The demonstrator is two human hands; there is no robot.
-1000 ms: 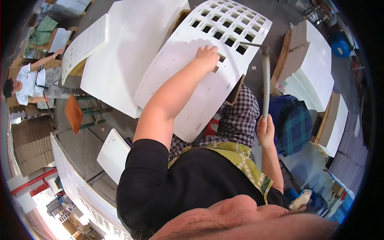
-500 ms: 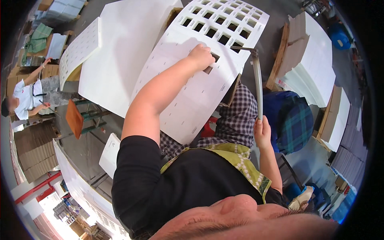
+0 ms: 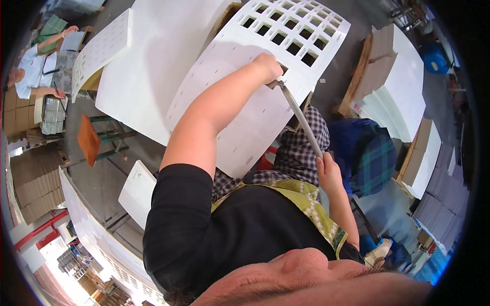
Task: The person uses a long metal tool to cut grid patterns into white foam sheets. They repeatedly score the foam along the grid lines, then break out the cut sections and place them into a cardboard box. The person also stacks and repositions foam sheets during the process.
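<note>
A large white board [image 3: 245,120] lies across my lap, with rows of rectangular openings in its far part and small printed marks in its nearer part. My left hand [image 3: 268,68] is closed on the board beside an opening. Its fingers are curled, and what they hold, if anything, is hidden. My right hand [image 3: 329,171] grips the lower end of a long-handled metal hammer-like tool [image 3: 301,118]. The tool's narrow crosswise head meets the board right by my left hand.
Another big white sheet [image 3: 153,66] lies to the left, near a perforated board [image 3: 104,51]. Stacked white boards [image 3: 393,97] stand on the right, by a blue plaid bundle [image 3: 375,158]. An orange stool [image 3: 88,140] and a person [image 3: 38,71] are at far left.
The tool's head has swung down and left to the board beside my left hand. My left hand has shifted slightly right. The person at far left has moved their arms.
</note>
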